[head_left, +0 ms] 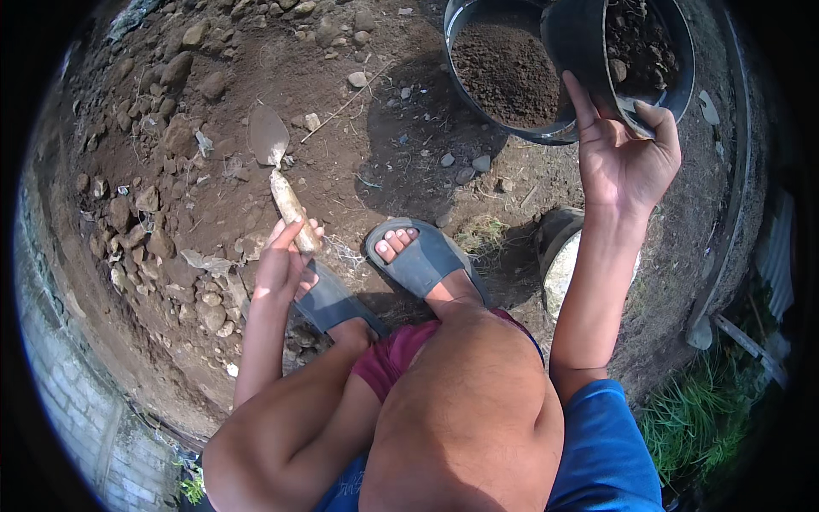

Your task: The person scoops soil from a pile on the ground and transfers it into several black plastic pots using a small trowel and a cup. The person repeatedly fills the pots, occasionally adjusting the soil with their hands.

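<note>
My left hand (pixel 285 256) grips the pale, worn handle of a trowel (pixel 291 208). Its pointed metal blade rests on or just over the brown soil, facing away from me. At the upper right, my right hand (pixel 624 150) holds the rim of a black plastic pot (pixel 572 48), thumb inside and a finger along the outer wall. That pot is tilted on its side, with dark clods, roots and a stone inside. Beneath and left of it stands a wider black tub (pixel 457 96) holding fine, dark soil (pixel 505 70). The tilted pot covers part of the tub's right side.
Stones and rubble (pixel 150 217) lie heaped on the left, before a concrete block wall (pixel 83 397). A pale-topped container (pixel 563 269) stands under my right forearm. My sandalled feet (pixel 422 256) are on the dirt. Green grass (pixel 697 422) grows at lower right; a thin stick (pixel 345 102) lies ahead.
</note>
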`<move>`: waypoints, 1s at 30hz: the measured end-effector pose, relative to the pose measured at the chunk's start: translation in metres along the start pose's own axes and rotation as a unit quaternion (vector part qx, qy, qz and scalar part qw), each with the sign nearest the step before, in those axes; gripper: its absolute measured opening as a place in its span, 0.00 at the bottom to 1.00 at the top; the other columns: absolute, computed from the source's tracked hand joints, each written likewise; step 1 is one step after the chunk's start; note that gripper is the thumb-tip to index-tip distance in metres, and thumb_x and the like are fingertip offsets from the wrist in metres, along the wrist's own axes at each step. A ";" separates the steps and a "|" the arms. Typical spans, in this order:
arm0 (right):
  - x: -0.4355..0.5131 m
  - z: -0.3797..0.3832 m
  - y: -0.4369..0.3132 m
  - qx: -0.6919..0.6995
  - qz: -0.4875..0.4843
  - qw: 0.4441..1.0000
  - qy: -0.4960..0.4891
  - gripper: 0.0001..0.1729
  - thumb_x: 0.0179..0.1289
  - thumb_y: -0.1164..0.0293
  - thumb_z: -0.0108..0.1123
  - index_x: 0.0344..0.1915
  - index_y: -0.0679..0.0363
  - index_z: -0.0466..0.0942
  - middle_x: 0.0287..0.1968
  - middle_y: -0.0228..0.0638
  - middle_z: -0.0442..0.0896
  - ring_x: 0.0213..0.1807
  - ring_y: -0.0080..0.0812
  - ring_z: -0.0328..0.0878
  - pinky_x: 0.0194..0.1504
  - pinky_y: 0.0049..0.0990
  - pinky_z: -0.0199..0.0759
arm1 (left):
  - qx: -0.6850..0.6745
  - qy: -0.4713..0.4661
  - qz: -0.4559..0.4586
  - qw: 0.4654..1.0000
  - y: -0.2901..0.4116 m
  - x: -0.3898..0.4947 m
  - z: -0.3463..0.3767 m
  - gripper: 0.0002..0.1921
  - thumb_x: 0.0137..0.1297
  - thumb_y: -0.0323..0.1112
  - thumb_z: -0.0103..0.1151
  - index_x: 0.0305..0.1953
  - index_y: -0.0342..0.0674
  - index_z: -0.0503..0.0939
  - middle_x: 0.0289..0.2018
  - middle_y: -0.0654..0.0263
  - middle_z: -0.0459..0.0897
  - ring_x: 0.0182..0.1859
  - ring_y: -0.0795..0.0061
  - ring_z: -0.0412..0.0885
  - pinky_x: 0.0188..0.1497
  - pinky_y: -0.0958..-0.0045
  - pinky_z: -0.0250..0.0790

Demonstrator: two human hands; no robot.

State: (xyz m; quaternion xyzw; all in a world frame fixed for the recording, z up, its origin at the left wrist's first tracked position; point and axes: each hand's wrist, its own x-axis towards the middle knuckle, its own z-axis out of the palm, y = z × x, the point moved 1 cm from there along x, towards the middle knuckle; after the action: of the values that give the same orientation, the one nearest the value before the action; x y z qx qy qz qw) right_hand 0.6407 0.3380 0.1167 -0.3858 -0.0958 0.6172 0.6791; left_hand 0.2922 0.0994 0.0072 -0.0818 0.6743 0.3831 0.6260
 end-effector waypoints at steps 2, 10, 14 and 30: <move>0.003 0.001 0.001 -0.033 0.012 0.998 0.046 0.24 0.58 0.84 0.48 0.57 0.77 0.62 0.60 0.64 0.69 0.68 0.63 0.66 0.71 0.70 0.60 | -0.002 -0.028 0.006 1.000 0.000 0.001 0.001 0.21 0.75 0.35 0.54 0.64 0.37 0.69 0.48 0.59 0.81 0.50 0.66 0.83 0.52 0.67 0.77; 0.005 -0.013 0.010 -0.024 0.024 0.999 0.035 0.19 0.58 0.83 0.50 0.50 0.75 0.64 0.58 0.62 0.71 0.63 0.63 0.71 0.69 0.70 0.63 | 0.001 -0.015 0.004 1.000 -0.001 0.000 0.000 0.20 0.75 0.36 0.54 0.64 0.37 0.69 0.48 0.59 0.81 0.51 0.66 0.83 0.53 0.67 0.76; 0.005 -0.018 0.018 -0.035 0.066 0.995 0.063 0.18 0.58 0.82 0.50 0.50 0.74 0.66 0.55 0.58 0.75 0.57 0.61 0.77 0.70 0.70 0.62 | -0.003 -0.047 0.013 0.999 -0.001 0.001 -0.001 0.21 0.75 0.36 0.55 0.64 0.38 0.69 0.49 0.59 0.81 0.51 0.66 0.83 0.53 0.67 0.76; 0.000 -0.006 0.013 -0.078 0.066 0.991 0.084 0.12 0.60 0.80 0.50 0.44 0.74 0.70 0.56 0.64 0.75 0.66 0.65 0.70 0.67 0.68 0.67 | 0.003 -0.026 0.014 1.000 0.001 -0.002 -0.001 0.22 0.74 0.38 0.56 0.64 0.38 0.69 0.48 0.60 0.81 0.50 0.67 0.83 0.52 0.68 0.76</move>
State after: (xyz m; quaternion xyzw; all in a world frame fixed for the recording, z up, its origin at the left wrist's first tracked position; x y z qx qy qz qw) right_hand 0.6338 0.3348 0.1043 -0.4934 -0.0609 0.6167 0.6104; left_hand 0.2912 0.0983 0.0091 -0.0605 0.6600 0.3914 0.6385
